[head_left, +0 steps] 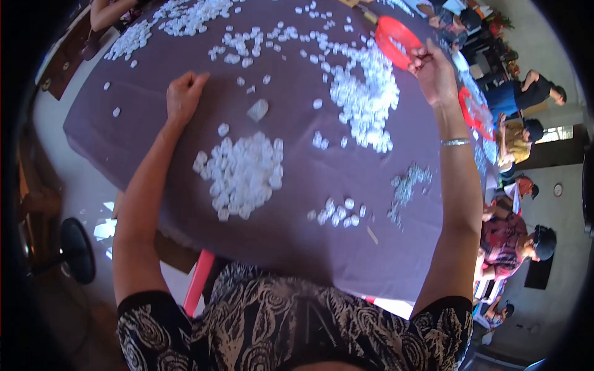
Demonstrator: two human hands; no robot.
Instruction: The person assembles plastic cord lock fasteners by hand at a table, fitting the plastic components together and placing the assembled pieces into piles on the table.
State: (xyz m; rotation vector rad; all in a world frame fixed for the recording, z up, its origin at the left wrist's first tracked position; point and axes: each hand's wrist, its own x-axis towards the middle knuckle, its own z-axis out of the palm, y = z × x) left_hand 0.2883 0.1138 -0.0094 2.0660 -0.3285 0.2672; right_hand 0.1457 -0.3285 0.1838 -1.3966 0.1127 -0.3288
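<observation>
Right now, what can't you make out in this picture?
All in the head view:
Left hand: its curled fingers hide whether its grip holds anything.
Red dish: the fingers of the right hand cover part of its rim.
White pieces: glare washes out their details.
Grey-green bits: too small to identify.
Another person's arm: cut off by the dark lens edge.

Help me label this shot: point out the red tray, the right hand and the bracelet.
Red tray (pixel 386 38): head view, on a bare red part.
Right hand (pixel 435 75): head view, on the middle of the hand.
Bracelet (pixel 456 142): head view, on the middle of the band.
</observation>
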